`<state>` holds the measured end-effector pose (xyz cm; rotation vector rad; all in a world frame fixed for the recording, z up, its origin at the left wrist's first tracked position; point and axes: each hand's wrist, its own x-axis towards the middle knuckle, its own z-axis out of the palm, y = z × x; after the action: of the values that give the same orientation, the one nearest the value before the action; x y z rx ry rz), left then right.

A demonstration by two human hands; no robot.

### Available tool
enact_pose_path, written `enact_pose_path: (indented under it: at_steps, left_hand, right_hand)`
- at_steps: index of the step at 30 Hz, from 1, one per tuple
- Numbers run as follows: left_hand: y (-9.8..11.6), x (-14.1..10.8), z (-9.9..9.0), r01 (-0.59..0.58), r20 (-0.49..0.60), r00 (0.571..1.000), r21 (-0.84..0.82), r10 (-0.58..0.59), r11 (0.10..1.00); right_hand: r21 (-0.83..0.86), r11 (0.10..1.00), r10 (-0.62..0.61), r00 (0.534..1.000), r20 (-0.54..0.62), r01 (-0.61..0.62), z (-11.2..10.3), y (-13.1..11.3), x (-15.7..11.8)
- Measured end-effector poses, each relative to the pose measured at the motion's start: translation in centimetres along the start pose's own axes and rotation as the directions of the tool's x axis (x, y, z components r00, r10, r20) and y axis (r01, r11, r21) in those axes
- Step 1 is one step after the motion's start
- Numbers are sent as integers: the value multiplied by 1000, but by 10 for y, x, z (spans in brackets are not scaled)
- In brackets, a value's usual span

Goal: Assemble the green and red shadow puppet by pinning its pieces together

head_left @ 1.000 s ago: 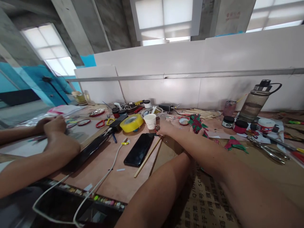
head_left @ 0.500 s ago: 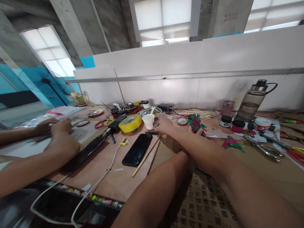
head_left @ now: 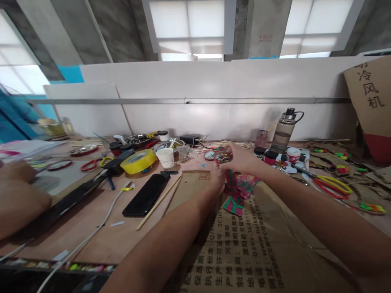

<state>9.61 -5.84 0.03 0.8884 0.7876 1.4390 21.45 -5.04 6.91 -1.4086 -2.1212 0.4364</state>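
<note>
In the middle of the view my right hand (head_left: 237, 158) grips a small round dish (head_left: 222, 157) of shiny bits by its edge, tilted. Below and left of it, my left hand (head_left: 216, 179) is closed at the edge of a pink and green painted piece (head_left: 232, 183); its fingertips are partly hidden. Parts of the painted piece hang over the brown cardboard (head_left: 244, 252). Just behind the hands lies another small round dish (head_left: 209, 155) with bits in it.
A phone (head_left: 146, 194), a wooden stick (head_left: 159, 202), yellow tape (head_left: 139, 161) and a paper cup (head_left: 165, 157) lie to the left. A co-worker's hand (head_left: 21, 191) is at the far left. Paint jars (head_left: 270, 157), a bottle (head_left: 283, 132) and scissors (head_left: 332, 185) are on the right.
The view has turned to the right. My right hand has drawn back from near the cup with the round dish, and my arms are no longer crossed. More of the painted piece shows.
</note>
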Motion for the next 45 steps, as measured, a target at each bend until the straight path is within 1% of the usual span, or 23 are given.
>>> enact_pose_path:
  at_steps: [2,3,5,8,12,18,21,22,23,25,27,28,29,30,33,38,45]
  left_hand:
    - [-6,5,-1,-19,-39,999,17,19,1000]
    - [-8,7,-2,-29,-60,998,25,31,999]
    - [-12,11,-4,-47,-88,995,26,50,999]
    - [-14,12,-6,-58,-91,994,10,58,998]
    - [-13,10,-5,-56,-78,995,10,57,998]
    - [-6,4,-2,-15,-41,999,28,16,999]
    - [-3,2,-1,22,-46,999,7,-21,1000]
    - [-2,1,-1,30,-50,998,0,-30,1000]
    - [-1,1,-1,32,-52,998,-6,-32,999]
    - [0,0,-2,34,-48,998,-3,-35,999]
    - [0,0,-2,44,-35,998,11,-44,999]
    - [0,0,-3,50,-28,998,15,-49,999]
    - [-1,0,-3,52,-22,998,14,-51,999]
    - [-2,1,-4,46,-19,999,9,-46,999]
    - [-5,4,-6,23,-16,1000,-2,-23,1000]
    - [-11,11,-11,35,0,999,37,-35,999]
    - [-17,13,-14,4,29,1000,102,-7,995]
  right_hand:
    - [-7,1000,23,999,34,-23,-26,24,-29]
    - [-29,998,57,997,43,-55,-37,34,-43]
    - [-115,987,119,991,54,-112,-52,48,-69]
    - [-232,959,192,974,118,-161,-61,58,-99]
    - [-259,954,193,969,153,-149,-59,64,-121]
    - [-236,960,200,956,214,-149,-52,81,-126]
    - [-183,978,150,954,259,-104,-54,84,-125]
    - [-155,984,128,959,254,-90,-56,83,-124]
    - [-129,988,111,968,227,-83,-58,81,-123]
    - [-84,992,105,991,81,-98,-62,77,-122]
    - [-60,995,78,993,-88,-84,-64,72,-120]
    - [-64,996,52,988,-146,-61,-65,70,-120]
    - [-77,996,24,984,-177,-38,-65,68,-120]
    - [-93,995,5,984,-179,-22,-64,66,-119]
    - [-125,992,5,995,-104,-18,-61,63,-119]
    - [-147,989,-5,1000,2,5,-56,64,-119]
    - [-120,991,-36,979,199,61,-47,72,-118]
